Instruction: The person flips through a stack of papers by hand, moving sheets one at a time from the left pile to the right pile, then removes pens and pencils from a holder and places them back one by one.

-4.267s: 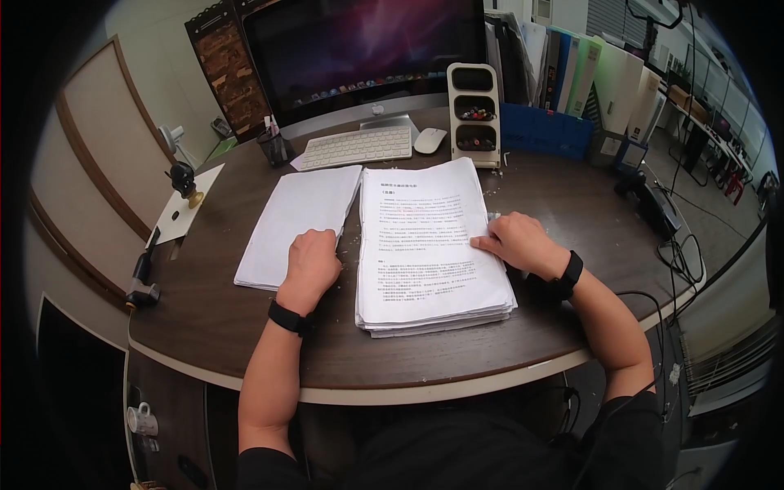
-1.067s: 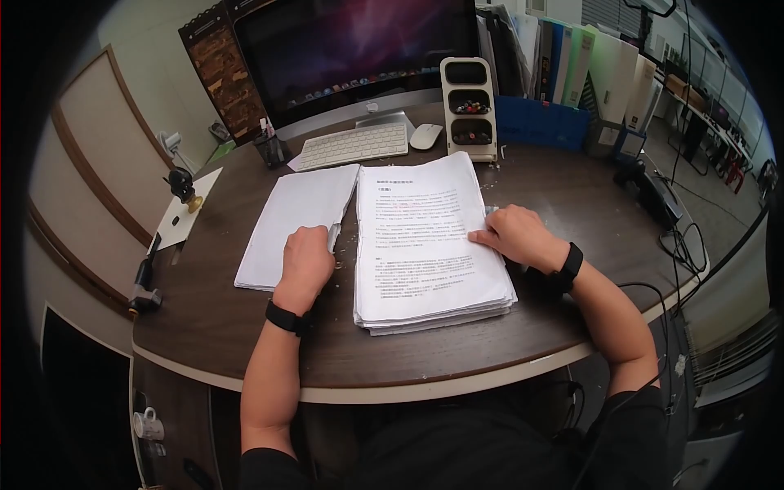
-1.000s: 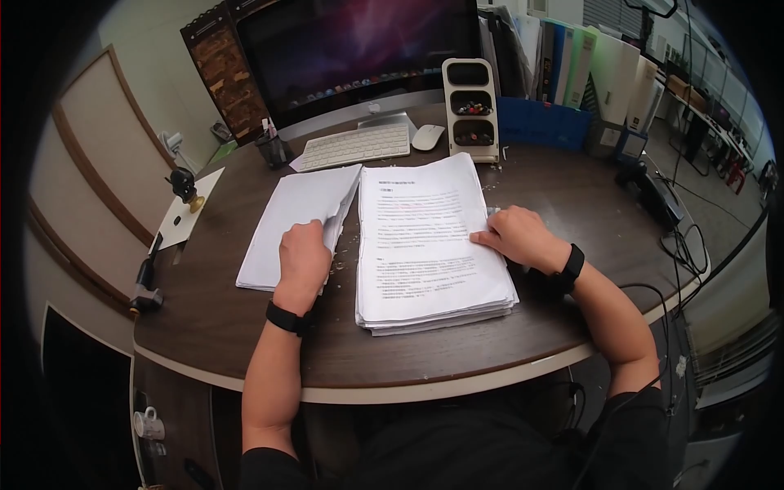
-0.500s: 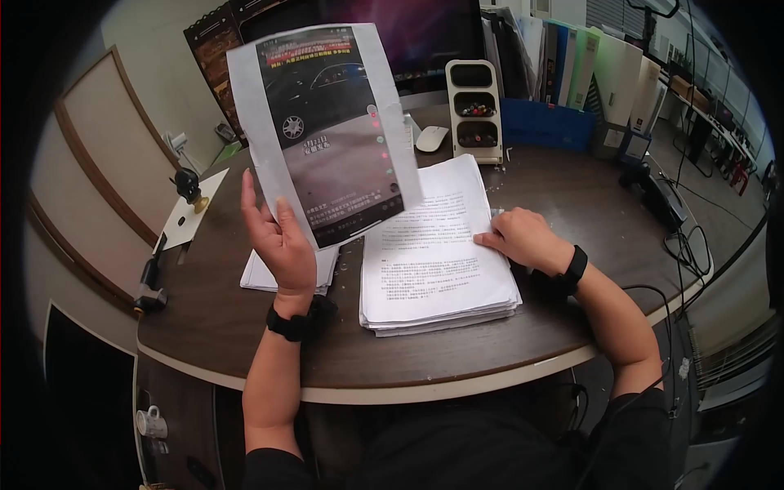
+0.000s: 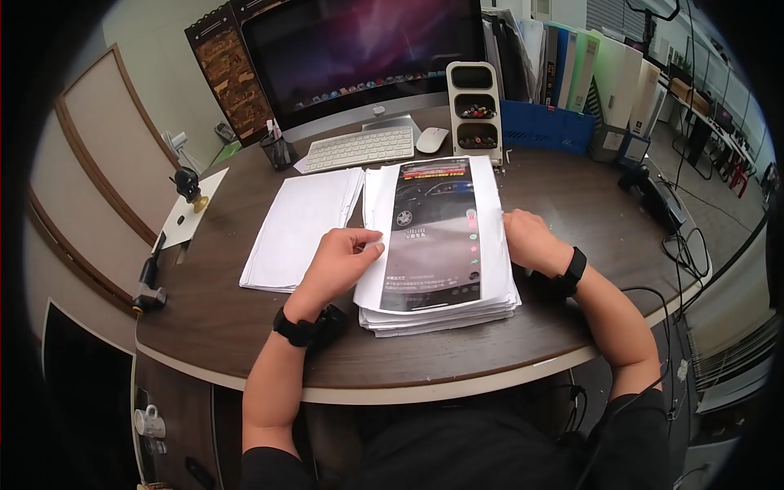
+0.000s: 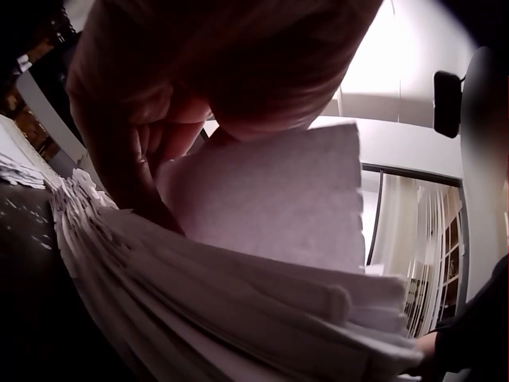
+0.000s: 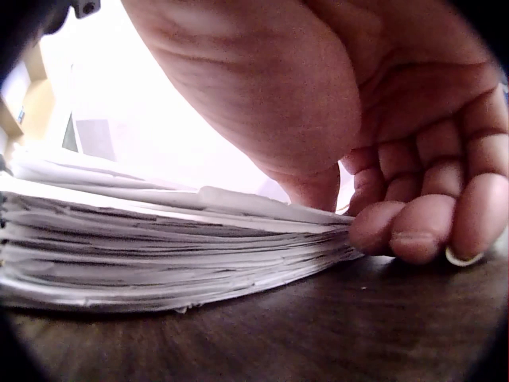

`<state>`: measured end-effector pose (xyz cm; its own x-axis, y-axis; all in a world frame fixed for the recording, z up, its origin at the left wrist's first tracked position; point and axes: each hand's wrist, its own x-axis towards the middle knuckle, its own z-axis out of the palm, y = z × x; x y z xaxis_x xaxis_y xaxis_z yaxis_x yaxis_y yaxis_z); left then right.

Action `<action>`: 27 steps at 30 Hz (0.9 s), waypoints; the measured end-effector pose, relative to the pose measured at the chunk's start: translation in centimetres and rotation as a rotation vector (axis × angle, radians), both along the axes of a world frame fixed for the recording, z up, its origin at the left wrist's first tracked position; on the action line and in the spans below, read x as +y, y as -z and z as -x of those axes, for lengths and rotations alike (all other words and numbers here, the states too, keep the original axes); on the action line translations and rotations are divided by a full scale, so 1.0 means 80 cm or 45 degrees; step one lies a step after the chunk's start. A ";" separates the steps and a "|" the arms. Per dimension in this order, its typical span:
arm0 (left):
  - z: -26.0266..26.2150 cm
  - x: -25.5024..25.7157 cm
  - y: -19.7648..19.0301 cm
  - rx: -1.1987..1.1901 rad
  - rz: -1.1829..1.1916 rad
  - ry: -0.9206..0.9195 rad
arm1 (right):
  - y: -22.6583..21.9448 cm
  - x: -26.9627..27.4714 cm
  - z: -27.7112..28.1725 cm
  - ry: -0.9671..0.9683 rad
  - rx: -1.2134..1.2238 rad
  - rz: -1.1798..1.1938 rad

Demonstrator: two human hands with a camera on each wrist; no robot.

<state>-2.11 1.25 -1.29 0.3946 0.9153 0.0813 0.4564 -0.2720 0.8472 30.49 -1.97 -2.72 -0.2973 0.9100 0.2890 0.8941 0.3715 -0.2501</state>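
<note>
Fingers and thumb of the left hand (image 5: pixel 339 265) appear to pinch the left edge of the printed sheet (image 5: pixel 433 245), though the left wrist view is dark and the exact contact is hard to make out. The sheet lies over the right stack (image 5: pixel 441 327), picture side up, and its left side stands a little raised from the pages below. A dark car fills the upper part of its print, with a red and yellow band above and small coloured icons down the right side. The right hand (image 5: pixel 535 243) has its fingers curled together against the right edge of that stack, their tips just above the desk (image 5: pixel 425 371), while the thumb reaches in over the pages. The left stack (image 5: pixel 298 229) lies flat, blank side up, just beside the right one, a narrow gap between them. A black band (image 5: pixel 298 327) circles the left wrist. Beyond the stacks are the keyboard (image 5: pixel 359 149), the mouse (image 5: pixel 431 140), the caddy (image 5: pixel 475 118) and the monitor (image 5: pixel 367 49); a pen cup (image 5: pixel 278 151) stands left of the keyboard.
</note>
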 end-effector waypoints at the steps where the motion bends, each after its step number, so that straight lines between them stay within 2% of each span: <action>1: -0.002 -0.002 -0.002 0.051 -0.032 -0.001 | -0.001 0.000 0.000 -0.001 0.000 0.000; 3: -0.001 -0.001 0.000 0.056 -0.045 -0.001 | -0.002 0.000 0.000 0.056 -0.140 0.040; 9: -0.005 -0.005 -0.002 0.096 -0.079 -0.046 | 0.009 0.007 -0.006 0.047 -0.132 0.003; 17: -0.012 -0.014 -0.005 0.290 -0.489 -0.123 | 0.005 0.004 -0.004 0.057 -0.144 0.023; 24: -0.007 -0.009 -0.002 0.364 -0.502 -0.067 | 0.010 0.006 -0.004 0.052 -0.125 -0.007; 27: -0.007 -0.011 -0.003 0.412 -0.395 -0.048 | 0.006 0.005 -0.004 0.047 -0.143 0.013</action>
<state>-1.52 0.37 -1.05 0.4117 0.8814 0.2317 0.6992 -0.4685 0.5400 30.82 -1.56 -3.21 -0.2932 0.9237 0.2464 0.9298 0.3355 -0.1514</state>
